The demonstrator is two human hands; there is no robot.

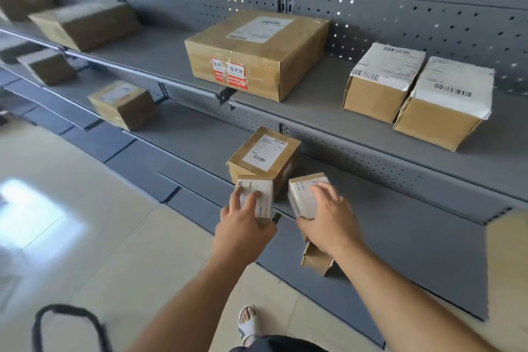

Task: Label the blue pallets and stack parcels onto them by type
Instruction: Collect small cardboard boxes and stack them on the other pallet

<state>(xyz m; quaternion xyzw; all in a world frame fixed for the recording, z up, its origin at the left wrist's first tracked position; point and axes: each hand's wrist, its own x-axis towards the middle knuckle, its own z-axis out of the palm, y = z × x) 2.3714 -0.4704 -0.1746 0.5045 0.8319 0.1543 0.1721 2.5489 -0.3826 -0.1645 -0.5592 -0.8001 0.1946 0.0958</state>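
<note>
My left hand [243, 226] grips a small white-labelled parcel [261, 193] over the middle shelf [400, 226]. My right hand [328, 217] grips a second small labelled parcel [303, 194] just to the right of it. Both small parcels sit in front of a taller brown parcel [265, 154] with a white label on top. Under my right wrist a small brown box [314, 261] lies near the shelf's front edge. No blue pallet is in view.
The upper shelf [314, 100] holds a large flat carton [257, 54] with red stickers and two labelled boxes [383, 80] [448, 100] at the right. More brown parcels [123, 103] [85, 24] stand further left. A black cart handle [65, 323] shows at the bottom left over the tiled floor.
</note>
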